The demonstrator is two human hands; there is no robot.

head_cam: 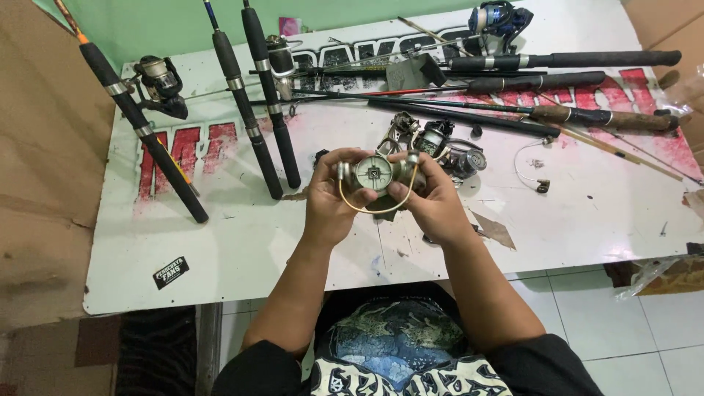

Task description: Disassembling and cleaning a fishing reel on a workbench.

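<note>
White table (242,249): fishing rods (249,110), reel parts (440,143) (near middle), black sticker (170,272).

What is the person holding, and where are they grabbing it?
A fishing reel part, round with a wire bail. The left hand grips its left side, the right hand its right side, fingertips on the rim.

Round silver metal reel rotor (375,176) held between left hand (331,196) and right hand (434,199) above white printed tabletop (242,242), black fishing rods (253,103) left and behind, seemingly loose reel parts (440,143) just behind.
</note>
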